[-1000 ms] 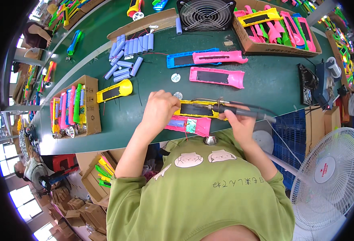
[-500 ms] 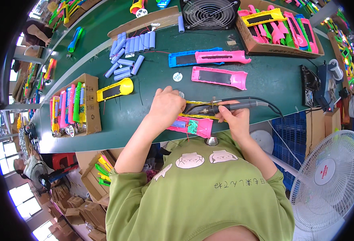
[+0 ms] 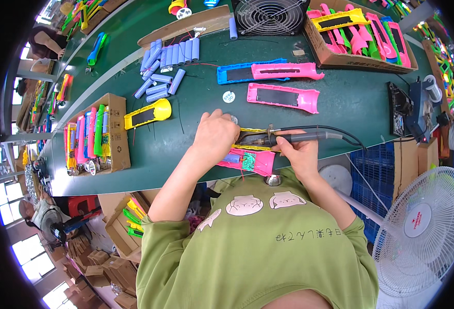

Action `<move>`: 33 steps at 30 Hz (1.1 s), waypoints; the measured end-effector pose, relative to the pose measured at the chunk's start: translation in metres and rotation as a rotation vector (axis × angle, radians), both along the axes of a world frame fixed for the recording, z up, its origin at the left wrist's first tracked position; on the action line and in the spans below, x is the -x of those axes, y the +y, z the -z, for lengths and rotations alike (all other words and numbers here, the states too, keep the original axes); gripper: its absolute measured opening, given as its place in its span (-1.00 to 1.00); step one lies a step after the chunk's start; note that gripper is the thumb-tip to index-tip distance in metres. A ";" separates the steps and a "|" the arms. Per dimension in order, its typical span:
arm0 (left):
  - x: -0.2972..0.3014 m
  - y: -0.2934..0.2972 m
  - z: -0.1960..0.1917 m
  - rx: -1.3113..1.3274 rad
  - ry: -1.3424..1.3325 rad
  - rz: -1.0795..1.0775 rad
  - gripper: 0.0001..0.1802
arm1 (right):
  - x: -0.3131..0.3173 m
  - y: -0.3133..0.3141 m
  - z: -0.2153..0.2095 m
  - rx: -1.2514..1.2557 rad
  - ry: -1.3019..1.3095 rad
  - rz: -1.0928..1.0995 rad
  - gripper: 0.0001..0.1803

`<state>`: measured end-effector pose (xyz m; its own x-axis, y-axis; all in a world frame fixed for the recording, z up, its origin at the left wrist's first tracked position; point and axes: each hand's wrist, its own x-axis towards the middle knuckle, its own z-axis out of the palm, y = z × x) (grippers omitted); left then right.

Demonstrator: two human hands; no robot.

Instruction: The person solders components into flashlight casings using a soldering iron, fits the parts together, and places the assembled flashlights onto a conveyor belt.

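My right hand (image 3: pixel 300 155) grips a soldering iron (image 3: pixel 305 137) by its dark handle, and the iron's front end points left over a yellow plastic casing (image 3: pixel 253 148). My left hand (image 3: pixel 214 136) is closed with bent fingers at the left end of that casing; what its fingertips pinch is hidden. Just nearer to me lies a pink casing (image 3: pixel 264 162) holding a small green circuit board (image 3: pixel 248 161) and a blue cylindrical cell (image 3: pixel 231 158). A silvery reflector cup (image 3: pixel 272 180) sits at the table edge beside it.
Loose blue battery cells (image 3: pixel 157 88) lie beyond my left hand. Pink (image 3: pixel 283 98) and blue (image 3: pixel 232 73) casings lie farther back. A carton of assembled parts (image 3: pixel 117 134) stands left, a casing box (image 3: pixel 363 61) far right. The iron's cable (image 3: pixel 351 139) trails right, towards a solder spool (image 3: pixel 431 88).
The soldering iron's front end has shifted slightly over the yellow casing. Both hands stay in nearly the same place; the whole view has moved a little.
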<state>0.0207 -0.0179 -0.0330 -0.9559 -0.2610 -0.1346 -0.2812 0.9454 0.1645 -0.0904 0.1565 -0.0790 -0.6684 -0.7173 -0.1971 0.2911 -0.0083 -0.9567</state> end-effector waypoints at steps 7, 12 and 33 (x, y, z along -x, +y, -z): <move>0.002 0.001 0.000 0.026 -0.037 -0.005 -0.96 | -0.002 0.001 -0.005 0.011 0.010 0.011 -0.86; 0.004 0.002 0.004 0.093 -0.062 -0.014 -0.96 | 0.002 0.008 -0.002 0.100 0.010 0.022 -0.83; 0.004 0.004 0.001 0.078 -0.041 -0.025 -0.95 | 0.029 0.043 -0.004 0.018 1.274 -0.007 -0.46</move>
